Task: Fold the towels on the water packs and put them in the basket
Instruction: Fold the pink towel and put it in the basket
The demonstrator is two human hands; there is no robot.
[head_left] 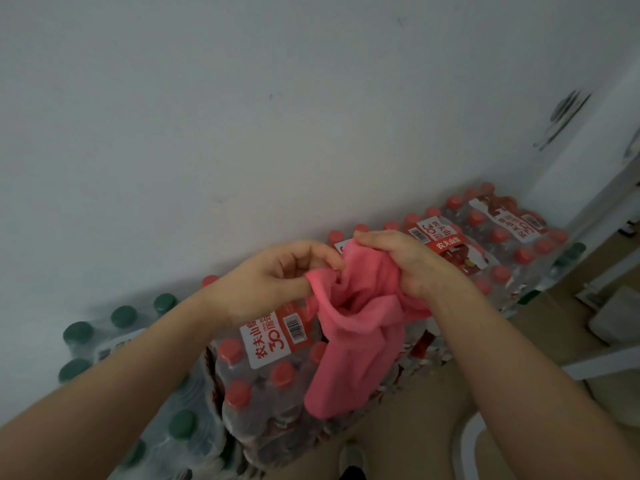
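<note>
**Pink towel held up in both hands above the water packs**

A pink towel (360, 327) is held in the air by both hands, over the row of shrink-wrapped water packs (277, 368) that is lined up along the foot of a pale wall (242, 116). The left hand (277, 271) is closed in a pinch: an upper edge of the cloth is caught between the thumb and the curled fingers. The right hand (408, 261) is closed in a fuller grip, with a bunch of the towel gathered under the palm and fingers. Between the two hands the cloth is crumpled and sags into a pocket, and a long end is left hanging down in front of the red-capped pack, whose white and red label (273, 330) is seen just beside the towel. The towel is not folded flat; whether its hanging end touches the pack cannot be told.

Packs with red caps are seen to run on towards the right end of the row (512, 230), and packs with green caps (124, 317) are placed at the left end. A tan floor (426, 403) is seen below the packs, and the toe of a shoe (353, 459) at the bottom edge. The objects at the right edge are too blurred to be identified.
</note>
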